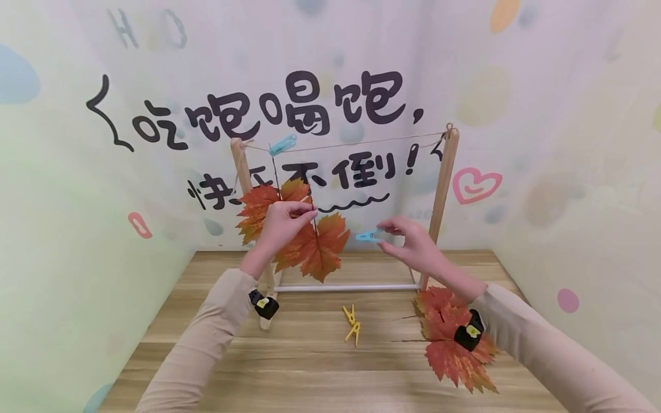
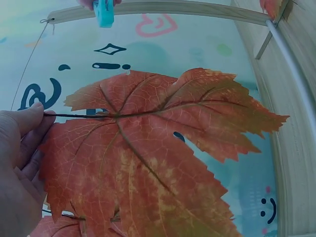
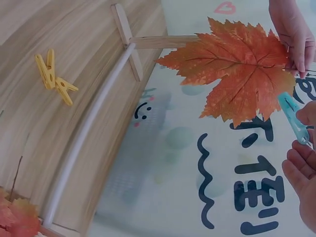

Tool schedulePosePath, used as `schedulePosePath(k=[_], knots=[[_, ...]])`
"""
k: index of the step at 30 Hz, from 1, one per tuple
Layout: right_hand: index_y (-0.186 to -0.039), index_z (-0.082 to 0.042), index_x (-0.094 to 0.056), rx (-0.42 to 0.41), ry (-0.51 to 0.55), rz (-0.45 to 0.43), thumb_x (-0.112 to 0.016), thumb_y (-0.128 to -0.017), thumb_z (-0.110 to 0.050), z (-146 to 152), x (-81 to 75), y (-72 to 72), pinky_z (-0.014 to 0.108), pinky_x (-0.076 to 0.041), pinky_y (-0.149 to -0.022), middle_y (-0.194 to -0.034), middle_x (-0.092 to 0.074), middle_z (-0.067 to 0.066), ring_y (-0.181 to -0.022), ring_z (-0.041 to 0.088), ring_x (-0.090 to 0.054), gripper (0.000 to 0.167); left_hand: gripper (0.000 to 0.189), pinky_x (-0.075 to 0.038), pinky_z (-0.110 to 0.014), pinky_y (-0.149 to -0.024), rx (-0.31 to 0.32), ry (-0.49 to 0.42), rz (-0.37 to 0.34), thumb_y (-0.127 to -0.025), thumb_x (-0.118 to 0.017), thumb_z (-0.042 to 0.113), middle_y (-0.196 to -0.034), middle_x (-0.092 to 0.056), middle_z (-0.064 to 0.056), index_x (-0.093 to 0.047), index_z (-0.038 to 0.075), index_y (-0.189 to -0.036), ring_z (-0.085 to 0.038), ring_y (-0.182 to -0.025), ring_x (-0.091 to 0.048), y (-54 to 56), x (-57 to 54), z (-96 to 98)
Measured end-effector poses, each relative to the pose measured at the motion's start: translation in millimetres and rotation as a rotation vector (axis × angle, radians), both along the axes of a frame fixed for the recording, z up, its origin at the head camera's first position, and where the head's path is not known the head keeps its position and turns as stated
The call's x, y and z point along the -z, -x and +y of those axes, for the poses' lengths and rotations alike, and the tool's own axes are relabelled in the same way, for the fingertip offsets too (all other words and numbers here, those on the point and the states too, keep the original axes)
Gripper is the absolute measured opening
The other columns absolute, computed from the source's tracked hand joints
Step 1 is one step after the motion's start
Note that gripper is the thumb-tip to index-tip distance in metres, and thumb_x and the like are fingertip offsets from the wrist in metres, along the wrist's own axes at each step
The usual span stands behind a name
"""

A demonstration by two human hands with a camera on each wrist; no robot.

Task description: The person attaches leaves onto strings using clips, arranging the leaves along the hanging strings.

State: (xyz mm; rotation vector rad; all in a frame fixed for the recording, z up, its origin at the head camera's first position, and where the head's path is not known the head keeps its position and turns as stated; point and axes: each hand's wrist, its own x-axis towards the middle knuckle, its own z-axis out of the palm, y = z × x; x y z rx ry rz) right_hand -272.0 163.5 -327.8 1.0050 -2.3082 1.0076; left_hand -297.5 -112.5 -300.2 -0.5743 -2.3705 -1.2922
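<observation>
My left hand (image 1: pixel 284 223) pinches the dark stem of an orange-red maple leaf (image 1: pixel 322 246), which hangs below the fingers and spreads wide in the left wrist view. Between the thumb and fingers of my right hand (image 1: pixel 415 244) is a light blue clothespin (image 1: pixel 368 236), held a short way right of that leaf. Behind the left hand, a second maple leaf (image 1: pixel 255 201) hangs by its stem from a blue clothespin (image 1: pixel 283 145) on the string (image 1: pixel 351 144). In the right wrist view, the held clothespin (image 3: pixel 294 116) points toward the leaf (image 3: pixel 242 69).
A wooden frame (image 1: pixel 443 183) carries the string between its two posts, with a white bar (image 1: pixel 351 287) low across it. Two yellow clothespins (image 1: pixel 353 332) lie on the wooden table (image 1: pixel 310 378). Red maple leaves (image 1: pixel 446 361) lie at the right, under the right forearm.
</observation>
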Motion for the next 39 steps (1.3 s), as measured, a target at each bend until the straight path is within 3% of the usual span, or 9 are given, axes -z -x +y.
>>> schedulePosePath(k=[10, 21, 29, 39], knots=[[-0.098, 0.001, -0.063, -0.084, -0.023, 0.031, -0.071, -0.074, 0.0, -5, -18.0, 6.0, 0.03, -0.052, -0.075, -0.094, -0.064, 0.009, -0.085, 0.018, -0.06, 0.026, 0.018, -0.052, -0.028, -0.067, -0.027, -0.041, 0.056, -0.083, -0.066, 0.013, -0.089, -0.069, -0.012, -0.07, 0.0, -0.094, -0.019, -0.074, -0.064, 10.1, -13.6, 8.6], [-0.103, 0.004, -0.063, -0.09, -0.02, -0.014, -0.071, -0.075, 0.0, -15, -26.1, 2.3, 0.036, -0.052, -0.076, -0.097, -0.065, 0.013, -0.086, 0.022, -0.062, 0.029, 0.02, -0.051, -0.031, -0.071, -0.144, -0.015, 0.134, -0.083, -0.066, 0.015, -0.087, -0.069, -0.012, -0.07, 0.0, -0.095, -0.021, -0.075, -0.063, 26.5, -25.1, 10.6], [-0.098, 0.004, -0.064, -0.114, -0.033, 0.039, -0.073, -0.072, 0.0, -18, -34.6, 1.7, 0.033, -0.052, -0.077, -0.095, -0.065, 0.012, -0.088, 0.021, -0.061, 0.028, 0.02, -0.051, -0.032, -0.071, -0.173, -0.021, 0.144, -0.084, -0.065, 0.014, -0.089, -0.069, -0.014, -0.07, -0.001, -0.096, -0.022, -0.075, -0.063, 35.9, -27.8, 11.9], [-0.096, 0.003, -0.062, -0.102, -0.073, 0.06, -0.072, -0.073, -0.001, -20, -50.5, 3.8, 0.031, -0.051, -0.077, -0.093, -0.063, 0.01, -0.085, 0.019, -0.06, 0.026, 0.02, -0.049, -0.032, -0.071, -0.19, 0.048, 0.115, -0.085, -0.063, 0.017, -0.087, -0.069, -0.012, -0.07, 0.001, -0.094, -0.022, -0.076, -0.062, 39.6, -27.2, 9.8]])
